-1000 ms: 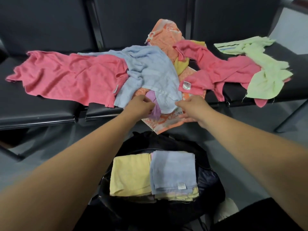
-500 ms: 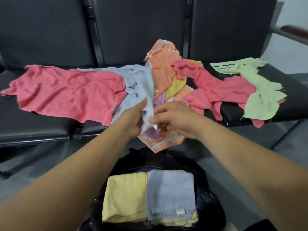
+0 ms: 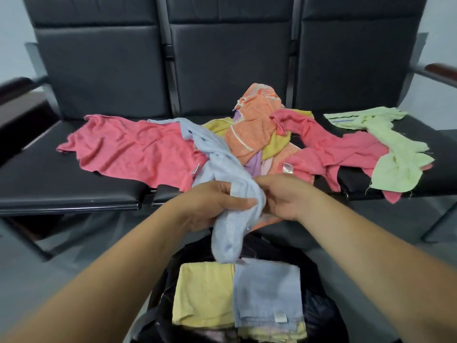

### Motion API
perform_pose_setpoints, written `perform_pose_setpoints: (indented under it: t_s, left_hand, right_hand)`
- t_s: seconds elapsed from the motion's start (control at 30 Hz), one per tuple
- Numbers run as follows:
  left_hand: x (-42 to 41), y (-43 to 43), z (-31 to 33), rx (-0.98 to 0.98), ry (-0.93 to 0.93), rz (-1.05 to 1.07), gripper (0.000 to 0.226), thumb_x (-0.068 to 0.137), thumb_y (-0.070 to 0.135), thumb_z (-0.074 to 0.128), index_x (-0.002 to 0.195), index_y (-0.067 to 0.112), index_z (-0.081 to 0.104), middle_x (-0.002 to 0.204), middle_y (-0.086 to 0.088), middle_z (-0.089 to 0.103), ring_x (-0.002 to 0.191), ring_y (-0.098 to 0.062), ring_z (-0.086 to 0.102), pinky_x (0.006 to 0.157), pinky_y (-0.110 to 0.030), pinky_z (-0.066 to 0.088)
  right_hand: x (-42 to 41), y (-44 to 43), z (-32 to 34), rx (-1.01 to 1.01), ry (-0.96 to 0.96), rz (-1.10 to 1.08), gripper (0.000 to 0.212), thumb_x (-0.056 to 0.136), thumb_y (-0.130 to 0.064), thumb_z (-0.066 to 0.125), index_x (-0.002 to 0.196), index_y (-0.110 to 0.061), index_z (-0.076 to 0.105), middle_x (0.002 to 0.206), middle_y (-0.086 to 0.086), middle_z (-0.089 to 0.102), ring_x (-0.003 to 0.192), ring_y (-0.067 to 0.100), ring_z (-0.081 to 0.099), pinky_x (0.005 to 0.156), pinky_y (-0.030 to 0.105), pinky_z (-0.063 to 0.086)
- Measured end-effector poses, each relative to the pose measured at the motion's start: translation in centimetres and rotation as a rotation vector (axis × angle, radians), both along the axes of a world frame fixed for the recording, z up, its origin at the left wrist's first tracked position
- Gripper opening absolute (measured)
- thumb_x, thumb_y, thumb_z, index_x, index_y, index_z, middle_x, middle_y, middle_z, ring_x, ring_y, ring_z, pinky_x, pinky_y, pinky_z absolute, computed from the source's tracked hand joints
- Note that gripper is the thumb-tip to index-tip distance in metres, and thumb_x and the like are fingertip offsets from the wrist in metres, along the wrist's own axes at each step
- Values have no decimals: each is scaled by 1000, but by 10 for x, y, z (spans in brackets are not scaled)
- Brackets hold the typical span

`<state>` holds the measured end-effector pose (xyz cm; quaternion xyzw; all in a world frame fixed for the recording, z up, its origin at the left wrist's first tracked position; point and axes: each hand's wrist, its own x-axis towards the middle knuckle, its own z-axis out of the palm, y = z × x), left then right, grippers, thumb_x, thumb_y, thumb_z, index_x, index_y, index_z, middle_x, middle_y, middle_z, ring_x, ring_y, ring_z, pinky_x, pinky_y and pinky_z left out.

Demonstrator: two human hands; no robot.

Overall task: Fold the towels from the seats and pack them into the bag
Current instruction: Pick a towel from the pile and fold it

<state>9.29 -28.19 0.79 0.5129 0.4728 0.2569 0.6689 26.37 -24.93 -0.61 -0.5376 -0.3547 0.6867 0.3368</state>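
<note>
A light blue towel (image 3: 227, 224) hangs bunched between both hands, its far end trailing back over the seat pile. My left hand (image 3: 210, 204) grips it from the left and my right hand (image 3: 284, 196) pinches it from the right, just in front of the seat edge. Below my hands stands an open black bag (image 3: 319, 313) holding a folded yellow towel (image 3: 202, 295) beside a folded light blue towel (image 3: 267, 293). Loose on the seats lie a pink towel (image 3: 128, 149), an orange patterned towel (image 3: 254, 120), a second pink towel (image 3: 333, 147) and a pale green towel (image 3: 398, 154).
Three black padded seats (image 3: 61, 184) in a row stand ahead with high backrests. An armrest (image 3: 442, 70) sticks out at the right and another at the left. Grey floor (image 3: 37, 268) lies around the bag. A mustard yellow cloth (image 3: 274, 142) and a lilac one sit in the pile.
Both hands have pulled the light blue towel off the pile toward me. It now hangs down over the bag, and the orange and yellow cloths beneath it show more.
</note>
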Motion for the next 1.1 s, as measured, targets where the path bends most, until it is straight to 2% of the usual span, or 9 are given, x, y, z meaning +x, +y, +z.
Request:
perform_pose_setpoints:
  t_s: [0.1,0.2,0.27,0.33,0.4,0.53,0.67,0.8,1.1]
  left_hand:
    - [-5,-8,-1,-41,-49,132,18,93,18,68,103,4,74,98,-14,76,87,-22,73,81,-34,59]
    - [-14,-4,-1,-152,-308,385,37,99,30,60,122,1,67,115,-16,73,106,-28,70,96,-42,55]
    - [-17,-4,3,-107,-369,498,34,102,24,55,126,0,64,111,-14,72,96,-23,72,86,-36,58]
    - [-20,-9,12,27,-359,572,24,104,17,49,119,5,64,100,-9,71,79,-17,71,71,-30,58]
    - [-23,-16,25,169,-338,583,25,106,16,46,120,5,63,106,-12,71,87,-22,70,79,-34,56]
    - [-28,-40,58,381,-243,443,19,106,17,49,110,11,66,97,-8,76,88,-21,73,72,-34,57]
    - [-19,-65,92,492,-171,148,13,98,14,61,98,17,74,97,-14,72,92,-26,69,87,-38,54]
    - [-8,-88,142,610,10,-167,11,89,18,66,90,21,76,83,-6,69,75,-16,63,69,-23,51]
    - [-7,-110,251,704,161,-218,17,93,27,66,98,12,73,94,-8,71,87,-20,65,78,-32,53]
  right_hand:
    - [-14,-7,11,79,-13,-107,30,90,0,61,117,12,65,107,28,72,91,38,70,90,59,54]
    - [-13,-10,32,222,65,-212,7,89,3,61,92,5,67,83,20,70,71,31,68,68,41,54]
    - [-8,-16,50,334,23,-213,8,86,1,67,81,-4,65,76,14,66,72,29,65,63,35,50]
    - [-1,-30,66,434,-134,-95,10,86,-3,71,81,-8,63,75,9,63,72,24,62,61,30,47]
    - [5,-52,77,455,-304,89,12,88,-4,71,82,-9,61,69,4,60,58,14,58,50,24,45]
    - [15,-90,78,340,-216,311,23,94,-1,66,80,-12,50,55,4,50,41,12,44,39,21,39]
    - [29,-109,100,486,-347,478,20,88,-18,78,95,-6,63,78,16,65,61,19,62,56,30,53]
    - [35,-114,137,766,-235,515,49,88,-7,75,134,-15,59,133,6,65,125,18,61,104,38,52]
    - [49,-131,211,733,205,505,39,92,-12,62,128,5,60,124,21,66,116,31,64,95,40,54]
